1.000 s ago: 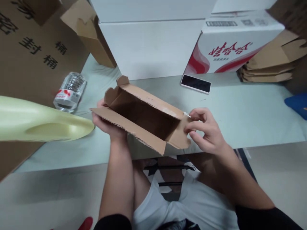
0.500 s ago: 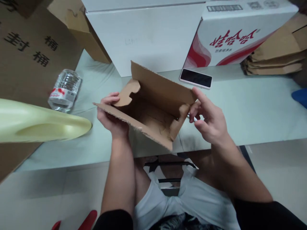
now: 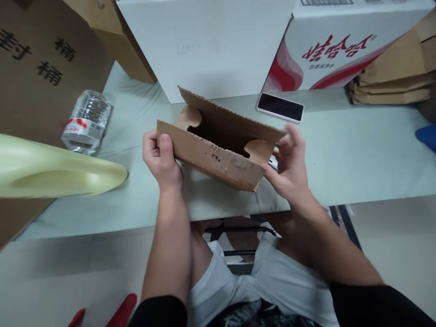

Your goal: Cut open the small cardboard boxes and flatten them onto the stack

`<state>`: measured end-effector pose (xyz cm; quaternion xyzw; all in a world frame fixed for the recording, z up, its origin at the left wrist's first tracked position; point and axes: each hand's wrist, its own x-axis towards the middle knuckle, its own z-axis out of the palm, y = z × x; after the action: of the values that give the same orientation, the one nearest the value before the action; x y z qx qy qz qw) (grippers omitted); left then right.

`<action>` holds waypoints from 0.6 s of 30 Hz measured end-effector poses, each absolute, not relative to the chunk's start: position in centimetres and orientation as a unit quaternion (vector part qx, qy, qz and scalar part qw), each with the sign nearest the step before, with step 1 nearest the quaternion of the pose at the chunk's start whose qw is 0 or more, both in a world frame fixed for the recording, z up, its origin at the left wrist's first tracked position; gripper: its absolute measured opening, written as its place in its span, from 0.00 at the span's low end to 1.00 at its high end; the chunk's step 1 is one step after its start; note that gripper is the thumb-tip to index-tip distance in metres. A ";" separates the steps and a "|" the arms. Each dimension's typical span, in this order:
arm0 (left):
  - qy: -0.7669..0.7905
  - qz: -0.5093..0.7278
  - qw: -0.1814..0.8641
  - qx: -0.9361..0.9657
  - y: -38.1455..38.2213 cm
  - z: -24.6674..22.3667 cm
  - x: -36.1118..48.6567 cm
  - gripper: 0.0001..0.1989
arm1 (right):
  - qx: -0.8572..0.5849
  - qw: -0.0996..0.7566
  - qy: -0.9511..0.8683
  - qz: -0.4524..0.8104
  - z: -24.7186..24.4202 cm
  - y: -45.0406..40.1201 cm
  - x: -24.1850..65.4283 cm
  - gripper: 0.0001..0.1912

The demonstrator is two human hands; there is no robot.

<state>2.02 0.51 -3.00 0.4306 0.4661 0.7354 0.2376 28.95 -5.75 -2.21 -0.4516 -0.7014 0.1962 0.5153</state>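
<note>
Above the surface (image 3: 340, 150) | our left fingers (image 3: 166, 147) clamp the carton (image 3: 218, 159) (flaps up) | our right fingers (image 3: 272, 169) touch its end

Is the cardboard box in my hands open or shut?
Open: the cardboard box has its long flaps raised apart, showing the dark inside.

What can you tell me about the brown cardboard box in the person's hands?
The brown cardboard box is plain and open, its mouth facing up, tilted, with a dark interior. Two long flaps stand up with rough, torn-looking edges; the near one has dark marks. Shorter, notched flaps sit at both ends. The left hand grips its left end, thumb on the near face; the right hand is at the right end. It is over the table; whether it touches is unclear.
</note>
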 end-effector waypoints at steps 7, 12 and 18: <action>0.460 0.687 0.172 0.535 0.7 -2.9 1.4 0.16 | -0.436 0.475 -0.729 0.228 -2.3 -6.5 29.6 0.22; 0.450 0.610 0.131 0.639 0.2 -2.1 -0.1 0.16 | -0.441 0.458 -0.728 0.258 -3.0 -6.6 29.7 0.26; 0.473 0.648 0.153 0.578 -0.1 -2.2 -0.4 0.15 | -0.503 0.476 -0.603 0.397 -4.8 -5.8 30.1 0.42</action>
<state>-0.39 -0.09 -2.18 0.5776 0.4727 0.6476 0.1534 30.13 -5.82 -4.77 -0.5027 -0.6027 0.3972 0.4756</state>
